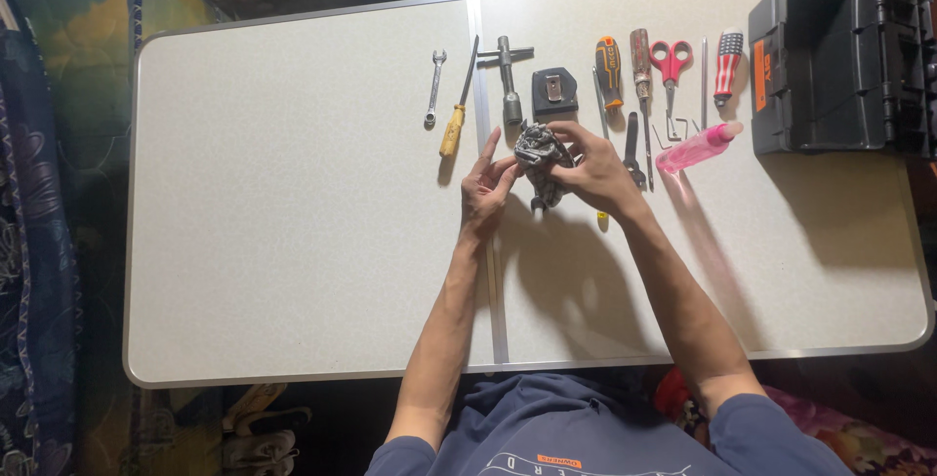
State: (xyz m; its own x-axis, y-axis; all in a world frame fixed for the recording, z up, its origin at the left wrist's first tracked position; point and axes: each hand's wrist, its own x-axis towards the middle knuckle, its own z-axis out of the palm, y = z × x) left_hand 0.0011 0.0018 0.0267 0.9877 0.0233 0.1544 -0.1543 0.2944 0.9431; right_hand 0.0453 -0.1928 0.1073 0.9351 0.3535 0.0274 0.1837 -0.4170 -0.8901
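On the table (293,242), a row of tools is lying along the far side: from left to right a wrench (434,88), a screwdriver (457,105), a T-handle socket wrench (509,79), a tape measure (553,91), then further screwdrivers (609,72) and scissors (671,71). A toolbox (839,56) is sitting at the far right corner, with a bottle (697,148) lying just left of it. Nearer than the row, the left hand (485,188) and right hand (593,173) are meeting around a crumpled rag (539,149), pliers (632,149) lying just right of them.
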